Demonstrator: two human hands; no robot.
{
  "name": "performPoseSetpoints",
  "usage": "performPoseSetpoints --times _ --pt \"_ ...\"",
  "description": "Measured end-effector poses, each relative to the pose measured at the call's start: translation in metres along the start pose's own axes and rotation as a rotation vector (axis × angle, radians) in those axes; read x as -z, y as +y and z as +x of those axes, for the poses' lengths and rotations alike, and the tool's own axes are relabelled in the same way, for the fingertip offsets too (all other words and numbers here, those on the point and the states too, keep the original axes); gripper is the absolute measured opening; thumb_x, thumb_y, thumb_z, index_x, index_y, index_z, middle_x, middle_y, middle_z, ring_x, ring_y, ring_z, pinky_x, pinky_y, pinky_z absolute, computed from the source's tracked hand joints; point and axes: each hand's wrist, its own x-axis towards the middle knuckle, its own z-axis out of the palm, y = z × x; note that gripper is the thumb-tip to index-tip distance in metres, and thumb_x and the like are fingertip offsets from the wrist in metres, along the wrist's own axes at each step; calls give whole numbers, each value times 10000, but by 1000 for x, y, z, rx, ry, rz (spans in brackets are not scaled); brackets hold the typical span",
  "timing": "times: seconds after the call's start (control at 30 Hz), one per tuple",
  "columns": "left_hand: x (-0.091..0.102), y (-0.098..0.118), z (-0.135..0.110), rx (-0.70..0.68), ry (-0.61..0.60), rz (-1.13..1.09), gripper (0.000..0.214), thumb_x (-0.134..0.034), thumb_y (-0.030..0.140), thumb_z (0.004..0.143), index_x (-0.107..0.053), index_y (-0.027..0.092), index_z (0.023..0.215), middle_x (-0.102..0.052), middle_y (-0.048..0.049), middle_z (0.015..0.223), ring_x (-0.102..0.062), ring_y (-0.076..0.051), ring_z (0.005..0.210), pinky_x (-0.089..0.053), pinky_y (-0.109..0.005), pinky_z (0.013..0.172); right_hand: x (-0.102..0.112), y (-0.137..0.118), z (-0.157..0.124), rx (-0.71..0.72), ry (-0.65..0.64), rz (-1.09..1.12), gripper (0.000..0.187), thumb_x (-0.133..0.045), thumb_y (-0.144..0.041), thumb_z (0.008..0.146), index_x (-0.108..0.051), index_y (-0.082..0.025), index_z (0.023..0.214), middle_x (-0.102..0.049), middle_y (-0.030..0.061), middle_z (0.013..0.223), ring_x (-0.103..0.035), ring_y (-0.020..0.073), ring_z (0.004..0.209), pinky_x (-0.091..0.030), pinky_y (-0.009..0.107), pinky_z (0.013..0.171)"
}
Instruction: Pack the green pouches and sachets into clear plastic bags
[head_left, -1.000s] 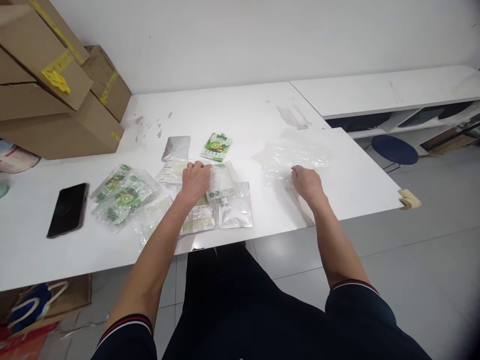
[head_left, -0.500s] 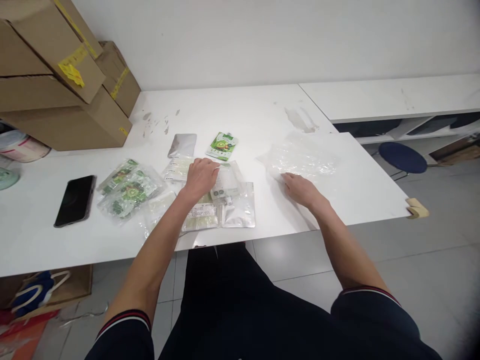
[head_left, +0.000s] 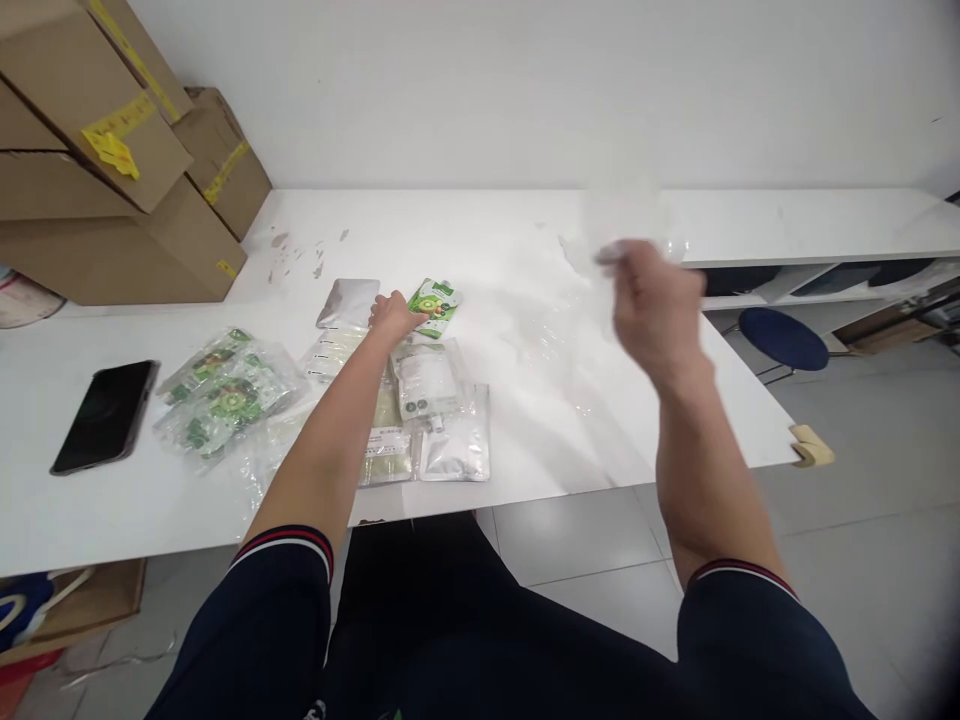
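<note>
My left hand reaches forward and touches the near left edge of a green kiwi-print pouch lying flat on the white table; whether its fingers grip the pouch I cannot make out. Raised above the table, my right hand is blurred by motion, fingers closed on a clear plastic bag that hangs smeared in the air. Several white and silver pouches lie in a loose pile below my left forearm. A silver pouch lies just left of my left hand.
A clear bag of green packets and a black phone lie at the left. Stacked cardboard boxes stand at the back left. A foam guard caps the table's right corner. A blue stool stands beyond it under a shelf.
My right hand has lifted the clear plastic bag off the table into the air. My left hand left the pile of pouches and moved forward to the green kiwi pouch.
</note>
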Motion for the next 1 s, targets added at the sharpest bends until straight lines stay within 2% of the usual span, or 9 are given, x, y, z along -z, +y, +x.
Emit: performPoseSetpoints --times 0.13,0.23,0.33,0.43,0.57,0.67,0.73,0.83,1.0 --pt "-2 6 6 41 -81 -108 771 -840 468 557 -540 112 1171 -598 -226 1221 -595 -342 1120 -500 -383 865 -58 -21 -28 189 -507 -95 360 -373 -166 929 -591 -230 1209 -705 87 1042 -628 259 982 -443 351 805" --pt "-1 10 10 74 -52 -281 532 -859 397 563 -595 125 936 -665 -197 1074 -628 -334 1070 -521 -367 821 -82 -17 -43 200 -612 -99 386 -348 -152 931 -591 -243 1217 -713 80 1048 -648 253 930 -445 335 748" --pt "7 14 7 117 -28 -643 339 -814 323 648 -560 150 792 -688 -146 926 -670 -281 943 -547 -349 729 -85 -5 -37 81 -457 -25 354 -363 -194 943 -596 -234 1206 -719 77 1026 -666 244 893 -468 341 752" --pt "27 10 -4 130 18 -966 257 -752 257 714 -516 164 758 -675 -84 825 -679 -222 832 -569 -343 685 -75 8 -11 -42 -122 161 309 -365 -276 973 -600 -235 1169 -716 53 958 -671 214 889 -497 339 772" --pt "65 -15 -30 94 177 -1258 266 -732 287 752 -489 179 765 -641 -23 741 -684 -194 799 -599 -325 667 -55 4 23 51 161 317 264 -388 -319 982 -615 -226 1078 -705 24 971 -666 170 839 -518 331 765" --pt "96 -43 -60 25 228 -1414 280 -747 296 751 -489 187 752 -644 -17 739 -687 -189 803 -614 -311 660 -46 -25 28 172 252 244 306 -334 -232 988 -611 -222 1119 -697 33 1032 -660 173 886 -516 340 794" --pt "115 -62 -84 -43 223 -1469 273 -757 296 750 -504 193 745 -657 -24 759 -688 -195 816 -619 -306 654 -49 -52 15 302 63 96 336 -356 -158 961 -617 -236 1159 -705 34 995 -653 202 911 -510 360 782" --pt "137 -88 -124 -137 179 -1464 254 -764 297 749 -530 202 719 -668 -23 779 -693 -209 835 -621 -300 629 -72 -94 -26 533 -387 -108 390 -432 -29 881 -657 -230 1130 -722 45 922 -650 220 843 -500 370 723" --pt "139 -117 -176 -150 1 -1367 251 -769 340 748 -564 205 690 -651 -2 704 -693 -204 738 -582 -278 535 -116 -131 -115 703 -521 -44 366 -378 -112 964 -605 -191 1239 -635 119 1278 -618 269 1051 -504 407 786"
